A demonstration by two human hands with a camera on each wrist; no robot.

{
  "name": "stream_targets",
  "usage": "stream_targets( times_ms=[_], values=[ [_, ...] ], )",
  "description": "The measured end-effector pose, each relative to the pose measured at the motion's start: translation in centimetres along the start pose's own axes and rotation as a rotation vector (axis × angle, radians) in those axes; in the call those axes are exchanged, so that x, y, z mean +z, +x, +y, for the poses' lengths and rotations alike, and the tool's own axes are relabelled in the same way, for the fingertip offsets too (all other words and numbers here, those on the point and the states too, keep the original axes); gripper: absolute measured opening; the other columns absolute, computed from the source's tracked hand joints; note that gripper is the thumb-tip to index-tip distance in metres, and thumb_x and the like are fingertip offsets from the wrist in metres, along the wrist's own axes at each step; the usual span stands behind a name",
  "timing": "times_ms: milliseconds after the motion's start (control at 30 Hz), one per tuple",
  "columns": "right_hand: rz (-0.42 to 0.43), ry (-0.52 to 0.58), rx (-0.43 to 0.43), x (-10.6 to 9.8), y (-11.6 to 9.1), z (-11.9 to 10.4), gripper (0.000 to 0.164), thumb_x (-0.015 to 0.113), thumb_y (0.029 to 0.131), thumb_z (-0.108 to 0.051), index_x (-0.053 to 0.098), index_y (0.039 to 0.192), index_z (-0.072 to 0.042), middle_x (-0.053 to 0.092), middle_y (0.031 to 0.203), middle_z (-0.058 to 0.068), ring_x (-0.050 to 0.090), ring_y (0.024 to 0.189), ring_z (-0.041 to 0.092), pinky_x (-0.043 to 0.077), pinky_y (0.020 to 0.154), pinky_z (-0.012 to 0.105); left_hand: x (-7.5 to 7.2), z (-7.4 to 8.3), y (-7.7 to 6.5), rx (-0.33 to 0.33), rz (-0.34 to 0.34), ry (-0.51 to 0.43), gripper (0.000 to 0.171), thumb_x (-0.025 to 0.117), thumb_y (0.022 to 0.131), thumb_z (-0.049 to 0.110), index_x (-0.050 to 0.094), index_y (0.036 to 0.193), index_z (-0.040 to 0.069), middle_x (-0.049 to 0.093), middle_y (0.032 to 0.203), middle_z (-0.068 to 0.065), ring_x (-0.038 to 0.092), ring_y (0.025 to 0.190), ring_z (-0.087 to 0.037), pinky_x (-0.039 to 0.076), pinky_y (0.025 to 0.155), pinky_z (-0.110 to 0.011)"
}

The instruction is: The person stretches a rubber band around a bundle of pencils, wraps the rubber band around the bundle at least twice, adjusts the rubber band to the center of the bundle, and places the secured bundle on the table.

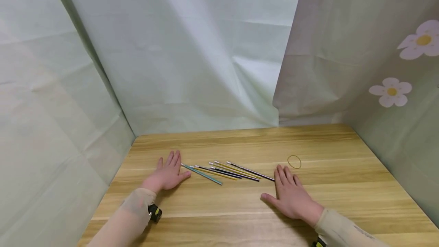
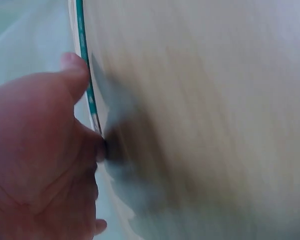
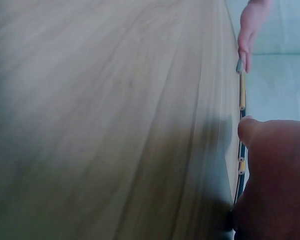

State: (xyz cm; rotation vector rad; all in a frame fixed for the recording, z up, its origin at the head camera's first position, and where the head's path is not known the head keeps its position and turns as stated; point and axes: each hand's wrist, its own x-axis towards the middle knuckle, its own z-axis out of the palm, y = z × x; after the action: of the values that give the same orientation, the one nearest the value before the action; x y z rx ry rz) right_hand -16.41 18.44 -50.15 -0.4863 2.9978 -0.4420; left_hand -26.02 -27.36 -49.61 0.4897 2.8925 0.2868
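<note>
Several pencils lie loosely spread on the wooden table (image 1: 219,209), their eraser ends toward the left. A teal pencil (image 1: 205,176) is leftmost, yellow and dark ones overlap in the middle, and a dark striped pencil (image 1: 252,171) is at the right. My left hand (image 1: 167,174) rests with straight fingers beside the eraser end of the teal pencil. In the left wrist view the teal pencil (image 2: 83,45) passes behind the thumb. My right hand (image 1: 290,196) rests with fingers extended, its fingertips right at the tip of the dark striped pencil.
A thin yellow rubber band (image 1: 294,162) lies just beyond the right fingertips. Pale fabric hangs behind and on both sides of the table, with white flowers (image 1: 391,92) printed on the right side.
</note>
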Motion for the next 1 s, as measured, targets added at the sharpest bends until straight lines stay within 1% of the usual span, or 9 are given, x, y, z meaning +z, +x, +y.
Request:
stream_targets(
  times_ms=[167,433,533,667,733,767,833,933,1000],
  values=[
    [-0.002,-0.007,-0.003,0.2,0.4,-0.4,0.106,0.048,0.103,-0.074,0.028,0.161,0.014,0.016,0.171,0.032,0.012,0.159,0.051,0.017,0.122,0.071,-0.1,2.6,-0.1,-0.085,-0.010,0.077,0.101,0.046,0.108,0.065,0.023,0.159,-0.018,0.009,0.173,-0.031,0.005,0.161,-0.048,0.004,0.122,-0.073],
    [0.033,0.007,-0.017,0.7,0.7,-0.6,0.105,0.053,0.103,-0.070,0.030,0.159,0.016,0.019,0.170,0.035,0.014,0.158,0.054,0.017,0.120,0.073,0.2,4.8,0.1,-0.181,0.014,0.120,0.100,0.049,0.105,0.069,0.045,0.147,-0.022,0.016,0.171,-0.034,0.010,0.160,-0.049,0.010,0.123,-0.071],
    [0.038,0.012,-0.020,0.7,0.8,-0.6,0.104,0.055,0.103,-0.068,0.030,0.159,0.016,0.020,0.169,0.036,0.014,0.158,0.054,0.017,0.120,0.073,0.1,5.7,0.1,-0.217,0.028,0.132,0.098,0.048,0.105,0.070,0.053,0.142,-0.020,0.019,0.170,-0.034,0.013,0.160,-0.049,0.013,0.123,-0.070],
    [0.020,-0.008,-0.008,0.5,0.8,-0.6,0.105,0.051,0.103,-0.071,0.028,0.160,0.015,0.018,0.170,0.034,0.013,0.159,0.052,0.017,0.122,0.071,-0.1,6.9,0.3,-0.262,0.028,0.156,0.092,0.044,0.105,0.071,0.067,0.130,-0.015,0.021,0.169,-0.035,0.015,0.159,-0.050,0.017,0.121,-0.072],
    [0.011,-0.015,-0.002,0.4,0.8,-0.6,0.105,0.049,0.104,-0.072,0.027,0.160,0.014,0.017,0.171,0.033,0.012,0.159,0.051,0.017,0.122,0.070,-0.1,7.3,0.5,-0.276,0.024,0.155,0.091,0.043,0.105,0.072,0.071,0.126,-0.013,0.021,0.169,-0.035,0.015,0.159,-0.051,0.017,0.121,-0.073],
    [0.009,-0.014,-0.001,0.4,0.8,-0.5,0.105,0.048,0.104,-0.072,0.027,0.160,0.014,0.017,0.171,0.033,0.012,0.159,0.051,0.017,0.122,0.070,-0.1,7.4,0.5,-0.280,0.021,0.150,0.093,0.044,0.104,0.073,0.071,0.127,-0.013,0.020,0.169,-0.036,0.014,0.159,-0.051,0.017,0.120,-0.073],
    [0.004,-0.009,-0.002,0.4,0.8,-0.5,0.105,0.048,0.104,-0.072,0.027,0.160,0.015,0.016,0.171,0.033,0.011,0.159,0.051,0.017,0.122,0.071,-0.2,7.2,0.6,-0.283,0.032,0.099,0.099,0.050,0.100,0.075,0.061,0.137,-0.016,0.017,0.170,-0.035,0.013,0.159,-0.051,0.014,0.121,-0.074],
    [-0.008,-0.010,-0.001,0.5,0.8,-0.5,0.106,0.048,0.104,-0.072,0.027,0.161,0.014,0.015,0.171,0.033,0.010,0.159,0.050,0.016,0.122,0.070,-0.3,5.8,0.7,-0.254,0.039,0.037,0.118,0.059,0.093,0.080,0.037,0.153,-0.020,0.010,0.172,-0.033,0.008,0.160,-0.050,0.007,0.121,-0.075],
    [-0.011,-0.013,-0.001,0.5,0.8,-0.5,0.106,0.048,0.103,-0.073,0.027,0.161,0.014,0.014,0.171,0.032,0.009,0.160,0.050,0.016,0.123,0.069,-0.5,4.6,0.9,-0.218,0.030,0.006,0.130,0.062,0.089,0.082,0.020,0.160,-0.018,0.005,0.174,-0.031,0.003,0.161,-0.049,0.001,0.121,-0.075]
  ],
)
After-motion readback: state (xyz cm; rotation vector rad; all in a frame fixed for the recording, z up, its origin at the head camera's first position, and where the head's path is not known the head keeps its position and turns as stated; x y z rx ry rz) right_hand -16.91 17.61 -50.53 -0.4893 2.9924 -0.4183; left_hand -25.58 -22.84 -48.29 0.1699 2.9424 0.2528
